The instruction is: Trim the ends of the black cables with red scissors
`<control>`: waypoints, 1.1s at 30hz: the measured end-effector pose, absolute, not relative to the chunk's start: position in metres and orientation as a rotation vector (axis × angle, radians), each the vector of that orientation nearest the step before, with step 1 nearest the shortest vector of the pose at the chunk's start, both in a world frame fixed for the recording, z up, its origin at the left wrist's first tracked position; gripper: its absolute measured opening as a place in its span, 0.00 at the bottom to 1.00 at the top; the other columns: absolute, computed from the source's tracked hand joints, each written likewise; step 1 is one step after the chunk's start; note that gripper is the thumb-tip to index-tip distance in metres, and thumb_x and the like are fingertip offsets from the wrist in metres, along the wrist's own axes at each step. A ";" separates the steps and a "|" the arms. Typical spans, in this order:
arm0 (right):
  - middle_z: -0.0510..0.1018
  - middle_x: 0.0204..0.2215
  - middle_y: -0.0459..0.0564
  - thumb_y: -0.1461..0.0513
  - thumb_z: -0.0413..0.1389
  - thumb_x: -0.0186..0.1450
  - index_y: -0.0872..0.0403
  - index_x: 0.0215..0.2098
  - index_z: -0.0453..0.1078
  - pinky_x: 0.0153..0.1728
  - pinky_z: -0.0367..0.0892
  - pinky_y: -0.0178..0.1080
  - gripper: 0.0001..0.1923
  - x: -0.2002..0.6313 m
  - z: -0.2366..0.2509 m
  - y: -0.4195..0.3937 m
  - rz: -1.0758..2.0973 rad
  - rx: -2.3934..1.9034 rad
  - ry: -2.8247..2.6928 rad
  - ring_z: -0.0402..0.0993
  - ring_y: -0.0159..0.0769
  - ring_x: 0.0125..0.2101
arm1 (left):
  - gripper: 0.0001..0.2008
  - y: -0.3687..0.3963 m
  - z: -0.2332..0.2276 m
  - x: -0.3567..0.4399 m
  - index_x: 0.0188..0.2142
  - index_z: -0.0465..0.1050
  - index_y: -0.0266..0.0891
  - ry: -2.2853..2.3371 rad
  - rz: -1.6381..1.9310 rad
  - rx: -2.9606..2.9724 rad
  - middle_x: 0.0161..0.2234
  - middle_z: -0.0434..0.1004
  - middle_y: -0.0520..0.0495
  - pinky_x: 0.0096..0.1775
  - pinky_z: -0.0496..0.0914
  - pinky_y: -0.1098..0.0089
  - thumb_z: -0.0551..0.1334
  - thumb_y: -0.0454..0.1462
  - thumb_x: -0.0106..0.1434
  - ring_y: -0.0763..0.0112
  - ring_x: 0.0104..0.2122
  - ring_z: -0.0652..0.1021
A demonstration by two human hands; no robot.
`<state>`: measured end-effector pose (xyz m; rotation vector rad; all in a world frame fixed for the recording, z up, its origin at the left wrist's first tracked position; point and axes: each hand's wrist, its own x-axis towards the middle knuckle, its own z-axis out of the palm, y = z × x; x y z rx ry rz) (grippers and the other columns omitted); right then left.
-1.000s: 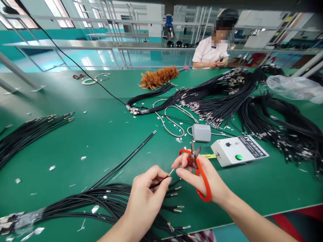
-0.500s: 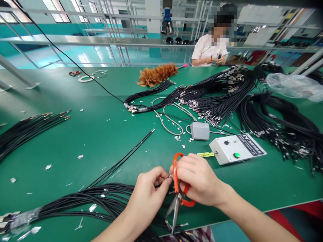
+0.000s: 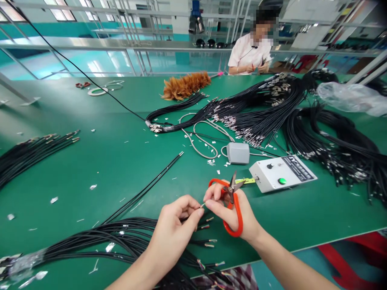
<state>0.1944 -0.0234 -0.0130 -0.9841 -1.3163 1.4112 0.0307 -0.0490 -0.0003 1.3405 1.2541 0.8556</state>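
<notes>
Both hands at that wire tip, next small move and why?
Probably swing the orange-handled scissors down to the thin black cable end: their blades point up and away, while the left hand and right hand pinch the bare tip between fingertips.

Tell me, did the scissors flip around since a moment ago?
Yes. The scissors in the right hand now point their blades up toward the white control box; before, they pointed down.

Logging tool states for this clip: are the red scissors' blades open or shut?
Open: the scissors hang from the right hand, their two blade tips pointing up and visibly spread apart in a V.
</notes>
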 end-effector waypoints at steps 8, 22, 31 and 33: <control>0.72 0.26 0.43 0.57 0.66 0.54 0.52 0.26 0.59 0.34 0.65 0.36 0.18 0.185 -0.018 -0.026 1.539 -0.993 -1.046 0.69 0.32 0.28 | 0.05 -0.053 -0.008 0.036 0.37 0.74 0.42 1.255 1.181 1.655 0.33 0.73 0.50 0.31 0.67 0.74 0.61 0.32 0.63 0.72 0.29 0.73; 0.68 0.14 0.45 0.36 0.46 0.62 0.55 0.23 0.63 0.18 0.57 0.30 0.32 0.210 -0.008 -0.056 1.937 -1.116 -1.234 0.65 0.28 0.16 | 0.08 -0.052 -0.020 0.044 0.32 0.66 0.38 1.254 1.180 1.008 0.21 0.65 0.57 0.22 0.61 0.77 0.61 0.40 0.63 0.79 0.18 0.67; 0.64 0.09 0.42 0.33 0.48 0.57 0.55 0.15 0.61 0.07 0.50 0.25 0.36 0.197 -0.016 -0.074 2.304 -1.224 -1.140 0.58 0.22 0.07 | 0.07 -0.056 -0.020 0.044 0.34 0.64 0.40 1.248 1.163 1.009 0.17 0.66 0.58 0.26 0.62 0.75 0.60 0.40 0.64 0.76 0.19 0.66; 0.63 0.08 0.41 0.34 0.49 0.59 0.56 0.15 0.61 0.07 0.49 0.25 0.35 0.197 -0.018 -0.073 2.320 -1.210 -1.113 0.57 0.22 0.06 | 0.07 -0.057 -0.020 0.043 0.34 0.64 0.40 1.235 1.168 1.013 0.18 0.67 0.58 0.27 0.63 0.75 0.59 0.39 0.65 0.76 0.20 0.67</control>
